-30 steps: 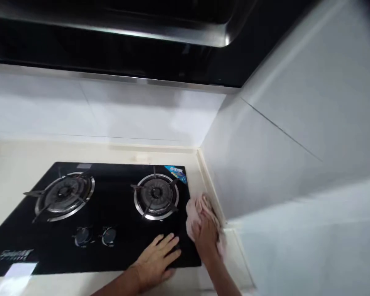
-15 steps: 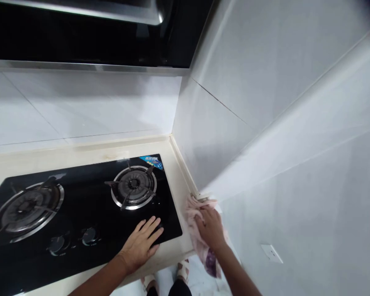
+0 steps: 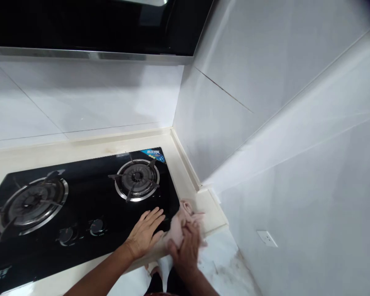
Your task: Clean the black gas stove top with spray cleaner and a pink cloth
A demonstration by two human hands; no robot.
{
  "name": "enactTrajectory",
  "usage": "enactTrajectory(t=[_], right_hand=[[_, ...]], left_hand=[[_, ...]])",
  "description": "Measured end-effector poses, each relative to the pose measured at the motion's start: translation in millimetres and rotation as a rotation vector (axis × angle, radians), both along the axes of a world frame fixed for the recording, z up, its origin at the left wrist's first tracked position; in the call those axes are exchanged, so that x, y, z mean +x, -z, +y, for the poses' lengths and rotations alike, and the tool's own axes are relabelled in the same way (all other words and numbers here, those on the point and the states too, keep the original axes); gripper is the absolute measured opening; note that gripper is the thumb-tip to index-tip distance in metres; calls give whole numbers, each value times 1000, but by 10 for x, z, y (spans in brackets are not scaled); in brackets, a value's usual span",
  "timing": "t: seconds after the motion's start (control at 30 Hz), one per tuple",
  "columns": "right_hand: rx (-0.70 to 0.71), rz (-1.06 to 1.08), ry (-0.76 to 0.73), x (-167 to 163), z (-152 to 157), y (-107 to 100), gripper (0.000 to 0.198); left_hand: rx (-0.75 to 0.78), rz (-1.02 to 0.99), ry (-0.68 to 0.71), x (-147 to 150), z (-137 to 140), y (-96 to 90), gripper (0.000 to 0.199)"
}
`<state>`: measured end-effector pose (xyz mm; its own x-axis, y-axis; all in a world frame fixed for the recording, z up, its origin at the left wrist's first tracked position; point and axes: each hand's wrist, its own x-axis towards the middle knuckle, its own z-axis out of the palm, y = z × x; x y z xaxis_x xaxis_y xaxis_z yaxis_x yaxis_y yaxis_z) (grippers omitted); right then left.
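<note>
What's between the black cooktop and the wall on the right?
In the head view, a cream countertop strip separates the cooktop from the wall; the pink cloth in the right hand partly hides its near end.

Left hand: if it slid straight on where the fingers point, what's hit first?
The left hand would probably meet the raised cream ledge along the right-hand white wall, beyond the glossy black cooktop; exact depth is unclear.

The rag [image 3: 178,225] is matt cloth, the stovetop [image 3: 92,189] glossy.
</note>
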<state>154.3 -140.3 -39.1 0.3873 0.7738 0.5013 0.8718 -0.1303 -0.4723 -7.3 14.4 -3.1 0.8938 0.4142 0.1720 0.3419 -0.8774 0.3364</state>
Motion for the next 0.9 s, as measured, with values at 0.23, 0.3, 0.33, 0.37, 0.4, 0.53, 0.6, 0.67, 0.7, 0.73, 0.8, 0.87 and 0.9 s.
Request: enactTrajectory(t=[0.23,0.3,0.33,0.37,0.4,0.53,0.6,0.67,0.7,0.73,0.8,0.87,0.9], right_hand=[[-58,4,-442,-16,66,-137,48],[-37,-11,-340,503,25,-139,40],[-24,-10,-252,789,-3,-129,34],[-11,5,-148,1065,-29,-114,29],[-2,18,-66,1307,-48,-97,27],[16,171,106,1676,10,-75,27],[32,342,119,1508,133,-110,32],[63,464,63,1233,325,-160,37],[76,472,9,1091,446,-183,39],[82,436,-57,960,580,-201,40],[44,271,-193,751,870,-212,45],[-58,79,-278,629,1159,-187,50],[-104,4,-291,604,1302,-167,52]], left_hand=[[-89,-63,-59,-40,21,44,46],[-68,-53,-63,-23,0,2,43],[-54,-48,-71,-13,-13,-21,42],[-41,-43,-82,-5,-27,-42,42],[-27,-40,-93,3,-41,-58,42],[33,-45,-117,25,-88,-54,35],[61,-46,-126,42,-107,-28,33],[91,-55,-133,62,-133,-11,33],[110,-65,-130,65,-154,-11,33],[130,-76,-133,55,-185,-19,33],[175,-99,-174,-30,-277,-52,32],[227,-119,-270,-231,-406,-93,32],[257,-126,-326,-376,-478,-110,33]])
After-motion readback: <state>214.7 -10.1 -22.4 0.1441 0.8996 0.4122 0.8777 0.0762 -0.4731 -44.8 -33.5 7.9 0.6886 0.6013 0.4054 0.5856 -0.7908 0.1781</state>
